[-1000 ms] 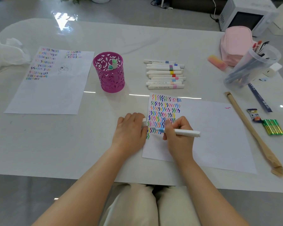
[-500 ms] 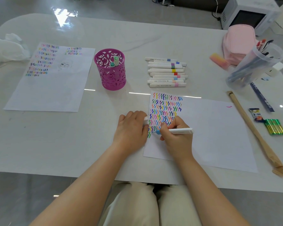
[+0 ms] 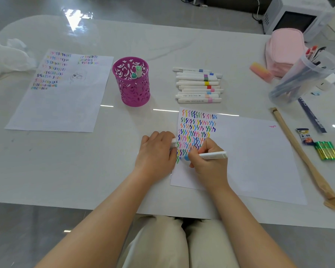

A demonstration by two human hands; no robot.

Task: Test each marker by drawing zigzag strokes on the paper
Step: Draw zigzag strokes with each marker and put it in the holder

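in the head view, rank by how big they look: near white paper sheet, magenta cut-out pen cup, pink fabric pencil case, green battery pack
1. near white paper sheet
2-3. magenta cut-out pen cup and pink fabric pencil case: they look alike, and the case sits farther off, so unranked
4. green battery pack

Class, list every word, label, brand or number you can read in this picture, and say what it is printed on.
Nothing here can be read with certainty.
Loose markers: dark print along the barrels, too small to read.
Blue strip: white characters, too blurred to read.
Small packet: printed label, too blurred to read.
Near paper and left sheet: only coloured strokes and a doodle, no words.
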